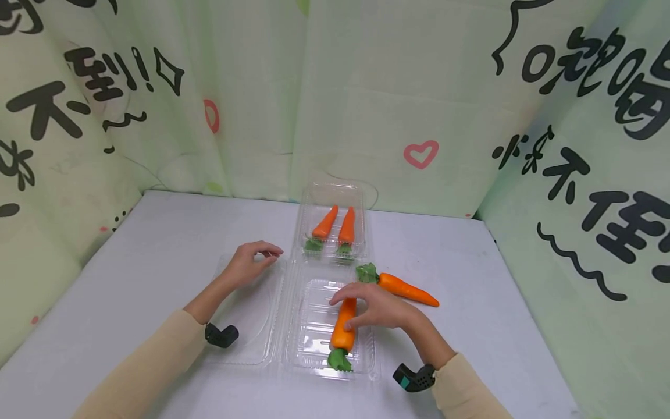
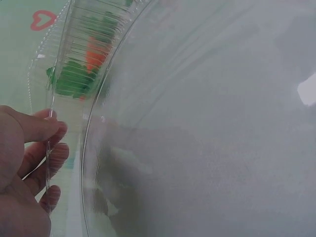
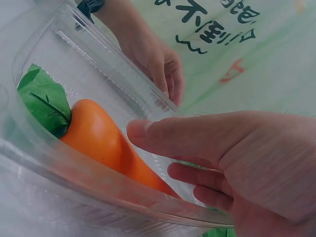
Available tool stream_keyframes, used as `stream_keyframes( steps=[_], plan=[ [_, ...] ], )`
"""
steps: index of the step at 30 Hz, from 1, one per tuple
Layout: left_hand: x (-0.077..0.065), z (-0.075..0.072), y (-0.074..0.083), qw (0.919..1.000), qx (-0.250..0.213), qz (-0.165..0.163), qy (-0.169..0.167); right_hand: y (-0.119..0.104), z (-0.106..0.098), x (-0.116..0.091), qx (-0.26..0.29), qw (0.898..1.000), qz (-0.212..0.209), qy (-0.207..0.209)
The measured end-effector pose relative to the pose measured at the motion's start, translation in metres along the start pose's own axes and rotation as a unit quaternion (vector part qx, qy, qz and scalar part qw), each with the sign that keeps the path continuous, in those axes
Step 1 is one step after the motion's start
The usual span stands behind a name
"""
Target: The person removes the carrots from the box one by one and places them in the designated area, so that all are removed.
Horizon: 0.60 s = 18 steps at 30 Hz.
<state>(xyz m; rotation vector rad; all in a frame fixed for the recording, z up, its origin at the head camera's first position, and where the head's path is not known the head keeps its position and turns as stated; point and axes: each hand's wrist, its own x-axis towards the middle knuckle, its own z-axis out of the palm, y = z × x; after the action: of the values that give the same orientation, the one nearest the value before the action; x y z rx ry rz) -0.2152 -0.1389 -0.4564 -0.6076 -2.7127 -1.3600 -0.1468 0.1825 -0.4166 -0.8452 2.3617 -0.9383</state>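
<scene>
An opened clear plastic clamshell box lies on the table, its lid [image 1: 246, 331] on the left and its ribbed base [image 1: 313, 326] on the right. One orange toy carrot [image 1: 342, 334] with green leaves is inside the base, leaves toward me. My left hand [image 1: 248, 267] pinches the lid's far edge between thumb and fingers, as the left wrist view shows. Over the carrot in the base hovers my right hand [image 1: 379, 305], thumb and fingers spread and not closed round it. In the right wrist view the thumb tip is close beside the carrot [image 3: 98, 136]; contact is unclear.
Behind stands another clear box [image 1: 303, 218] with two carrots [image 1: 325, 222] in it. A loose carrot [image 1: 405, 288] lies on the white table [image 1: 460, 337], right of the opened base. A printed curtain [image 1: 356, 87] surrounds the table's back and sides.
</scene>
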Motion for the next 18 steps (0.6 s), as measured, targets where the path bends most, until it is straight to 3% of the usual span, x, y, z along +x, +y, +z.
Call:
stream_keyframes(
  steps=[8, 18],
  plan=[
    [0.0007, 0.0008, -0.0004, 1.0000, 0.005, 0.000, -0.003, 0.0006, 0.0006, 0.0006, -0.012, 1.000, -0.003, -0.021],
    [0.0010, 0.0019, -0.0014, 0.9999, 0.009, -0.010, -0.004, 0.0021, 0.0054, 0.0028, -0.082, 0.996, -0.031, -0.026]
  ],
)
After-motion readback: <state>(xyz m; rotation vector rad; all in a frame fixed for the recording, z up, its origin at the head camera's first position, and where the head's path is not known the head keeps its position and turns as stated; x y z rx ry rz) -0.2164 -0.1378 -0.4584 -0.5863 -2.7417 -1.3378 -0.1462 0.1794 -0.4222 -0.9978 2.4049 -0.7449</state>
